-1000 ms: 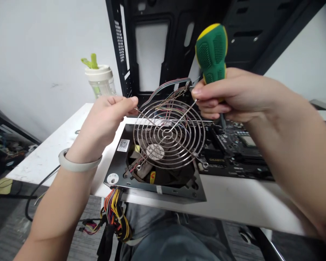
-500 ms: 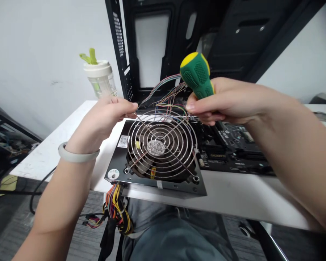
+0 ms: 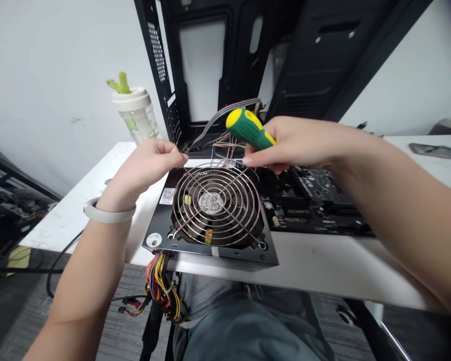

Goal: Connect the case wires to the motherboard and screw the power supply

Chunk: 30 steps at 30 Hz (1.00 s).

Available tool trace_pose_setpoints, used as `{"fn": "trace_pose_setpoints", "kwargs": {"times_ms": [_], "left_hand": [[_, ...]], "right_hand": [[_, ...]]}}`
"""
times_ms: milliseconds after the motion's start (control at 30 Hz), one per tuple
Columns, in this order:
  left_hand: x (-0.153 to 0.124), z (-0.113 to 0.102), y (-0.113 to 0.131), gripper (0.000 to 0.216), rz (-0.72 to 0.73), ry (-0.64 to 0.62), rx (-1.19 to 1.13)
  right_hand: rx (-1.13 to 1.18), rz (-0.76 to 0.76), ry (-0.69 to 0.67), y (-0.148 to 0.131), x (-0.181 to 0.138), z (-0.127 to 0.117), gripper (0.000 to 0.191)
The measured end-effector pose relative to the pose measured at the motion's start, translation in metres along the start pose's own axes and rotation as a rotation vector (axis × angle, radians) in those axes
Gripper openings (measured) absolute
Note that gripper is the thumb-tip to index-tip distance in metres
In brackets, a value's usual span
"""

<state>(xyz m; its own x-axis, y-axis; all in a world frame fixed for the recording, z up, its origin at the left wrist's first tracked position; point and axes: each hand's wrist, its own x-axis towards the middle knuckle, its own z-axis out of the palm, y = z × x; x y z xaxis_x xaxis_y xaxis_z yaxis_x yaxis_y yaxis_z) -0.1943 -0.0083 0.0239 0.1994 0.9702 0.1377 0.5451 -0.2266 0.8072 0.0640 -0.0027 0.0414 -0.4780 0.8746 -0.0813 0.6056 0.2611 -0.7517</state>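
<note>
A round wire fan guard [image 3: 236, 209] lies over the fan of a black power supply [image 3: 225, 256]. My left hand [image 3: 152, 163] pinches the guard's far left corner between thumb and fingers. At its far right corner, my right hand [image 3: 281, 143] has thumb and fingertips on the wire. That same hand also keeps a green and yellow screwdriver [image 3: 248, 128] in its grip, handle pointing up and left; its shaft is hidden. The guard's two near loops rest by the near corners of the fan opening. Bundled cables [image 3: 165, 288] hang from the supply's front edge.
Behind stands an open black computer case [image 3: 244, 30] with loose thin wires [image 3: 229, 108]. A motherboard [image 3: 315, 200] lies to the right on the white table [image 3: 323, 265]. A lidded bottle [image 3: 135, 113] stands at the back left, and a phone-like slab [image 3: 436, 149] lies far right.
Both hands have lowered the guard's far side closer to the power supply. The screwdriver handle has tipped further left and down. My view has shifted slightly.
</note>
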Motion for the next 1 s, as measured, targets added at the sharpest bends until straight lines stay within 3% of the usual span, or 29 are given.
{"fn": "trace_pose_setpoints", "kwargs": {"times_ms": [133, 467, 600, 733, 1000], "left_hand": [[-0.001, 0.002, 0.006, 0.024, 0.02, 0.021, 0.101], [-0.001, 0.002, 0.006, 0.033, 0.068, 0.13, 0.096], [0.003, -0.001, 0.0, 0.025, 0.06, -0.03, 0.183], [0.009, -0.002, -0.007, 0.038, 0.062, -0.214, 0.235], [0.009, -0.002, -0.008, 0.045, 0.08, -0.259, 0.274]], "right_hand": [[-0.035, 0.0, -0.004, 0.002, 0.003, 0.003, 0.027], [-0.035, -0.091, 0.111, 0.01, 0.005, -0.004, 0.029], [-0.061, -0.065, 0.105, 0.004, 0.002, -0.004, 0.023], [-0.118, -0.041, 0.089, 0.0, 0.0, -0.003, 0.022], [-0.2, -0.049, 0.042, -0.002, -0.001, -0.003, 0.029]]}}
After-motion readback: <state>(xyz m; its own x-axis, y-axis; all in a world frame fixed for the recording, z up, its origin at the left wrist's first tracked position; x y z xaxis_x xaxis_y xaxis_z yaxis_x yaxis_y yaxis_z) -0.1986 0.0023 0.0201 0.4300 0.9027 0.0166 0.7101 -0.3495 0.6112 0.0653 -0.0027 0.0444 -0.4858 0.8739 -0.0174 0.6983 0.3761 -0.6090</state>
